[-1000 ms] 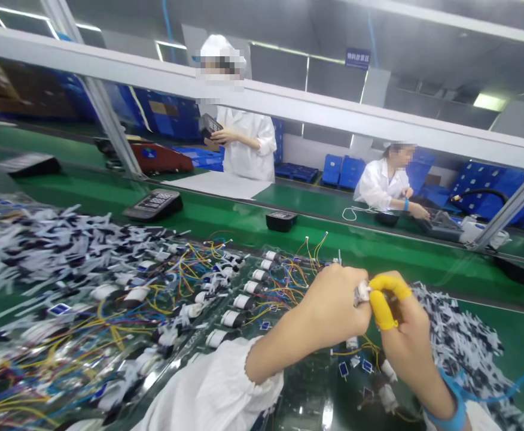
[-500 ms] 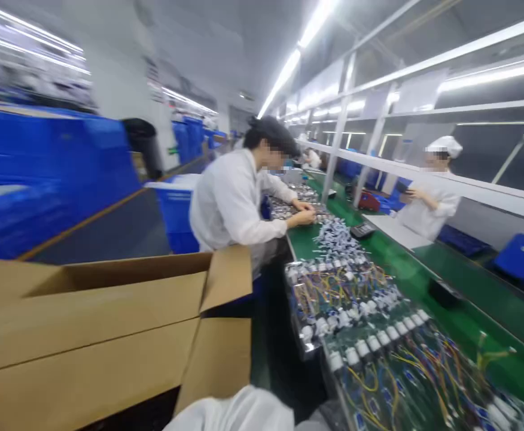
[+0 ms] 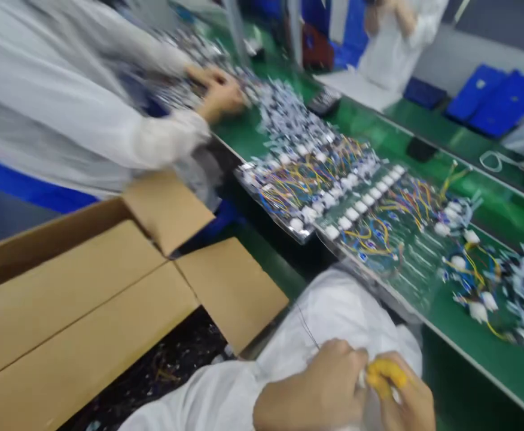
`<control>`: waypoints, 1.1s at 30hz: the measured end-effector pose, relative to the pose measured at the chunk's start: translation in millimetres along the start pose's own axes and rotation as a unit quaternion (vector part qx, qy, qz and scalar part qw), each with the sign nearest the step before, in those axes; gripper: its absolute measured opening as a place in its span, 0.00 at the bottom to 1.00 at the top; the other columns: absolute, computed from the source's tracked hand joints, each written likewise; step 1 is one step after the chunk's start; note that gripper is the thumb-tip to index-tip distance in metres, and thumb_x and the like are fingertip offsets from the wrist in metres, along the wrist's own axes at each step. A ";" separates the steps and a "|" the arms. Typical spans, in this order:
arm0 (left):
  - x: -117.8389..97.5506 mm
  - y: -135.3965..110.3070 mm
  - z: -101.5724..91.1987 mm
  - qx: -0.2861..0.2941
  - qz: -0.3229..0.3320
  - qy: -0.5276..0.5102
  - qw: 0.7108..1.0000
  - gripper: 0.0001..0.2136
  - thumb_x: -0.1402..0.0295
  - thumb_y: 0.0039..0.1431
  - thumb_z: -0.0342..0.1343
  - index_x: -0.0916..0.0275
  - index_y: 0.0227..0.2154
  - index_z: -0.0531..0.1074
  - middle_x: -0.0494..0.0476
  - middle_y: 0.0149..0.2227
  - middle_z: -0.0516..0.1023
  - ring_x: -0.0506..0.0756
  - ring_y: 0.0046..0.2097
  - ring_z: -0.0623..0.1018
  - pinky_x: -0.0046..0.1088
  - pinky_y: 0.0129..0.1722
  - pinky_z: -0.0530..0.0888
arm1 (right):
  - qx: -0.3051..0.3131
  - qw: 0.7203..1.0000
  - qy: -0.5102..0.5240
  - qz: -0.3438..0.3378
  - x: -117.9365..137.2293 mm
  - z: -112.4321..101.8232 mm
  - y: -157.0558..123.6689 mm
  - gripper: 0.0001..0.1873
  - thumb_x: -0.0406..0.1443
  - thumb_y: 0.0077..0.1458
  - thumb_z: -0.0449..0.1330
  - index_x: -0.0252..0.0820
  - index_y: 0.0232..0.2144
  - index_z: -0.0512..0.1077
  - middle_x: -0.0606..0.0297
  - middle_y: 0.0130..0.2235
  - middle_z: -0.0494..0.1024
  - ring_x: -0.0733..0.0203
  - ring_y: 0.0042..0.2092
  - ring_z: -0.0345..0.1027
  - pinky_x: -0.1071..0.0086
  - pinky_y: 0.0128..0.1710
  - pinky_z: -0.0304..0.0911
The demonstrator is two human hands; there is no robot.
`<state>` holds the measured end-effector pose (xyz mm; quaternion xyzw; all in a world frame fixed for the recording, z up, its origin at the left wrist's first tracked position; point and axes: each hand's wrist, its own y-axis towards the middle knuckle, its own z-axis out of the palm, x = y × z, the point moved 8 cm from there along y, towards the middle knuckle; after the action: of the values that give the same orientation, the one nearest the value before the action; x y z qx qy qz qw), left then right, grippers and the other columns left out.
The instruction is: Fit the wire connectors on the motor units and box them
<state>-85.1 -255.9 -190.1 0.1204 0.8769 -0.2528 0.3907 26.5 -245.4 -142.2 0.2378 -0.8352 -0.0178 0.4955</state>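
Observation:
My left hand (image 3: 318, 392) and my right hand (image 3: 401, 398) meet low in the view, over my lap in a white coat. Both are closed in a pinch on a small white part (image 3: 361, 378) held between them. Yellow finger cots (image 3: 385, 376) cover my right thumb and forefinger. To my left stands an open cardboard box (image 3: 109, 299) with its flaps spread. The green bench (image 3: 463, 353) at my right carries a clear tray (image 3: 405, 281) of white parts with coloured wires.
A person in a white coat (image 3: 64, 102) works at the bench to my left, hands (image 3: 219, 96) on a pile of small white pieces (image 3: 289, 120). Another person (image 3: 392, 42) stands across the line. Blue crates (image 3: 495, 99) sit behind. Dark scraps lie inside the box (image 3: 172, 365).
The view swung left toward the aisle and then down toward my lap. My hands, which were up over the tray, are now low over my lap, still pinching the small part.

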 end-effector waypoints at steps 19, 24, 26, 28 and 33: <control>64.7 12.2 30.4 0.230 0.062 -0.142 0.961 0.15 0.69 0.57 0.57 0.59 0.18 0.60 0.53 0.22 0.76 0.55 0.26 0.75 0.30 0.26 0.59 | 0.067 0.970 0.013 0.232 -35.9 60.4 -49.3 0.05 0.31 0.67 0.60 0.45 0.43 0.75 0.62 0.38 0.79 0.57 0.38 0.75 0.66 0.37 0.73; 70.3 10.4 29.0 0.226 0.075 -0.167 0.957 0.16 0.70 0.55 0.58 0.59 0.18 0.58 0.53 0.20 0.74 0.53 0.23 0.72 0.30 0.24 0.56 | 0.073 0.985 -0.020 0.158 -26.9 67.0 -35.4 0.15 0.25 0.65 0.57 0.46 0.47 0.75 0.60 0.42 0.81 0.56 0.41 0.78 0.66 0.39 0.75; 72.8 7.6 30.2 0.211 0.081 -0.169 0.959 0.15 0.69 0.55 0.58 0.59 0.18 0.58 0.53 0.20 0.74 0.53 0.22 0.72 0.31 0.23 0.56 | 0.087 0.988 -0.045 0.117 -21.7 68.1 -32.1 0.18 0.22 0.63 0.54 0.44 0.47 0.75 0.59 0.41 0.81 0.56 0.39 0.78 0.67 0.37 0.75; 74.9 4.7 31.6 0.187 0.083 -0.161 0.966 0.14 0.68 0.54 0.58 0.58 0.18 0.59 0.54 0.21 0.74 0.54 0.24 0.73 0.31 0.23 0.56 | 0.106 0.989 -0.069 0.082 -17.4 69.3 -28.7 0.20 0.20 0.60 0.52 0.42 0.45 0.75 0.59 0.38 0.80 0.57 0.36 0.77 0.67 0.34 0.74; 76.7 1.1 30.5 0.139 0.081 -0.130 0.978 0.12 0.68 0.53 0.57 0.58 0.19 0.60 0.56 0.21 0.76 0.56 0.24 0.75 0.32 0.23 0.56 | 0.182 0.979 -0.064 0.068 -14.8 73.6 -15.0 0.17 0.21 0.58 0.52 0.41 0.39 0.75 0.59 0.34 0.78 0.57 0.32 0.73 0.67 0.28 0.67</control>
<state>-116.7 -270.3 -265.0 0.2101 0.7620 -0.3536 0.5002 -23.5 -267.6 -195.7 0.2647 -0.8689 0.1527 0.3894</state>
